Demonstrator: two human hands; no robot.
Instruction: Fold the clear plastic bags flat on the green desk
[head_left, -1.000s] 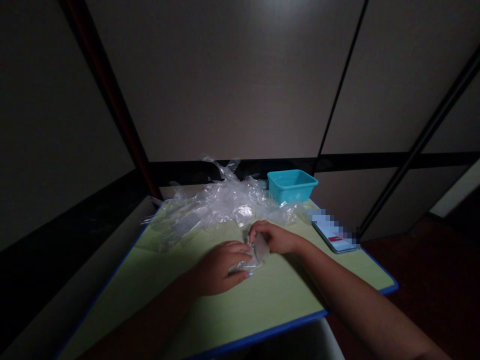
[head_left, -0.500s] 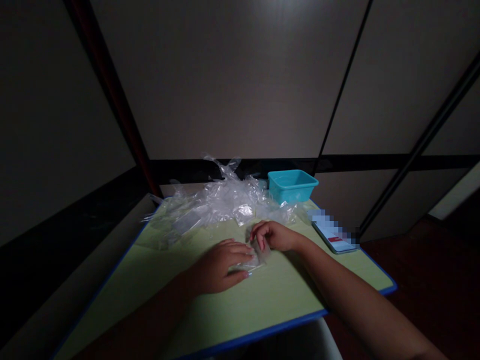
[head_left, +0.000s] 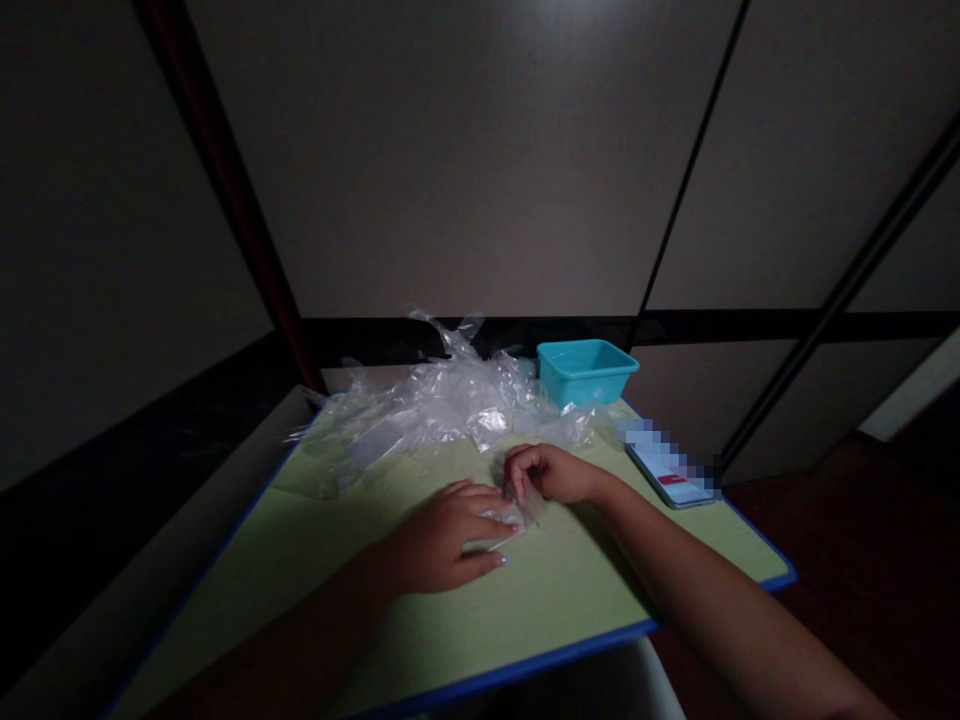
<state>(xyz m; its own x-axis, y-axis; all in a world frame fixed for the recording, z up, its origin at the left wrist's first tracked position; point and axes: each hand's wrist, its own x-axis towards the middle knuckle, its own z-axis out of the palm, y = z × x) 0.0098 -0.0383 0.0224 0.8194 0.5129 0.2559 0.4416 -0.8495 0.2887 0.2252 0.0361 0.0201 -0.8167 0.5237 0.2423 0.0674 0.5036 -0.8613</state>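
Observation:
A small clear plastic bag [head_left: 533,505] lies on the yellow-green tabletop [head_left: 592,575] between my hands. My left hand [head_left: 442,538] rests palm down over its left part, fingers stretched out and thumb apart, covering much of it. At the bag's upper right, my right hand [head_left: 553,473] has its fingers curled and pinched on the plastic. Just beyond the hands spreads a loose heap of crumpled clear plastic bags [head_left: 457,395].
Behind the heap at the right stands a turquoise plastic basin [head_left: 586,375]. A phone [head_left: 671,475], its screen partly blurred, lies near the table's right edge. Cabinet panels [head_left: 480,180] rise directly behind the table, which has a blue rim [head_left: 525,668].
My left hand has shifted slightly right over the bag, its fingers and thumb spread a little wider. My right fingers have drawn closer together on the plastic. The heap, basin and phone stay put.

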